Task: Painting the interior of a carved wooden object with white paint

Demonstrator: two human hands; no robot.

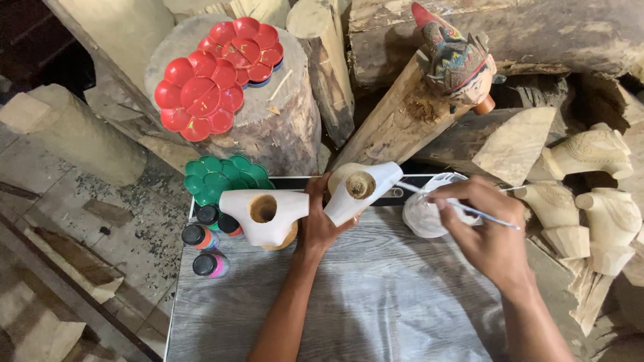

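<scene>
My left hand [320, 224] grips a white-painted wooden carving [362, 191] with a round bare-wood hole, tilted over the grey table [376, 295]. My right hand [484, 224] holds a thin paintbrush [463, 204] whose tip reaches toward that carving. Just under the brush sits a white paint container [424, 214]. A second white carving [265, 214] with a hole stands left of my left hand, touching the table.
Three small paint bottles [209, 241] and a green flower-shaped palette [225, 177] sit at the table's left edge. Two red palettes [218, 74] lie on a log stump behind. A painted bird-shaped carving [456, 57] and several unpainted carvings [590, 194] are at the right.
</scene>
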